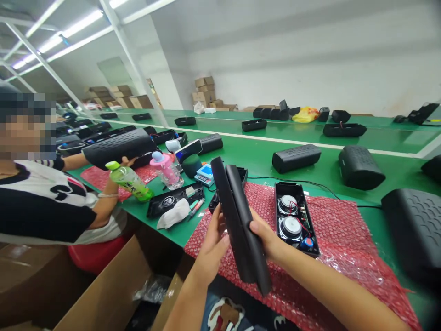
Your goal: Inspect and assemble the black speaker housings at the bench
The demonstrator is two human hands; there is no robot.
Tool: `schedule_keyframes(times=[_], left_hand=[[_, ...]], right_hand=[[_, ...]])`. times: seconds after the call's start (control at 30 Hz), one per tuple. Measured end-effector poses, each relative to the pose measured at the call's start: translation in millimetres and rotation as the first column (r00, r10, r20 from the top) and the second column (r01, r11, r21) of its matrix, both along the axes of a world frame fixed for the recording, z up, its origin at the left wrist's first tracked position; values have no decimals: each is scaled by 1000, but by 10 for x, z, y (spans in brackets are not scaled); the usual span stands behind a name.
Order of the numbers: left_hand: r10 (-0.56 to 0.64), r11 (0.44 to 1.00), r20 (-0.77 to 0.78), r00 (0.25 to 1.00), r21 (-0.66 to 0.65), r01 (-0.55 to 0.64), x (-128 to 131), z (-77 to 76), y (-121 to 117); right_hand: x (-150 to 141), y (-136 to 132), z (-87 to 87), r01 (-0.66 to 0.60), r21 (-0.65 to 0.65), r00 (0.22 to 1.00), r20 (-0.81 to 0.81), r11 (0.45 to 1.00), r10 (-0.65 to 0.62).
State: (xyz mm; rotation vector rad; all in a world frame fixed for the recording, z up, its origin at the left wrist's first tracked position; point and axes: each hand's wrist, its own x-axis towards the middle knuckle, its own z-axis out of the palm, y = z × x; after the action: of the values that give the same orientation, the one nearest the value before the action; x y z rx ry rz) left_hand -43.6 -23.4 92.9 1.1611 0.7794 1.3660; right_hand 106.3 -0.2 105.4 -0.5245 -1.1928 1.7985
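Note:
Between my two hands a black speaker housing is held up, tilted, over the near edge of the bench; a long gap runs down between its two parts. My left hand grips its left side, and my right hand is wrapped on the right side. Just right of it, an opened speaker half lies on red bubble wrap, showing two round drivers, red wires and a blue part. Behind the held housing, another black tray-like half is partly hidden.
At left a co-worker handles a large black speaker. A green bottle, a pink-topped bottle, a white cloth and a black panel stand nearby. Finished-looking speakers sit behind; a cardboard box is below.

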Motion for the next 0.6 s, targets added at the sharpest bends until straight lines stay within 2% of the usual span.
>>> schedule_keyframes(times=[0.07,0.13,0.2,0.33,0.37,0.43,0.5,0.6], left_hand=[[-88,996,57,995,1,88,104,57,59],[-116,993,80,990,0,117,174,28,109],[-107,994,90,990,1,108,195,-35,163],[-137,986,160,978,-72,150,146,-68,240],[-172,979,163,971,-80,187,141,-46,244],[-225,970,143,964,-60,235,151,7,237],[-231,971,134,964,-38,238,154,22,226],[-228,963,218,949,-92,252,64,-129,253]], right_hand=[[44,61,28,78,89,995,61,993,-84],[105,116,50,114,136,980,145,984,-134],[189,167,74,87,106,983,153,991,-102],[355,230,133,-106,-24,992,72,994,108],[375,230,149,-100,-25,990,93,995,102],[384,218,181,-10,31,984,178,999,4],[372,205,210,72,65,974,208,995,-84],[389,214,254,14,-67,997,82,998,-8]])
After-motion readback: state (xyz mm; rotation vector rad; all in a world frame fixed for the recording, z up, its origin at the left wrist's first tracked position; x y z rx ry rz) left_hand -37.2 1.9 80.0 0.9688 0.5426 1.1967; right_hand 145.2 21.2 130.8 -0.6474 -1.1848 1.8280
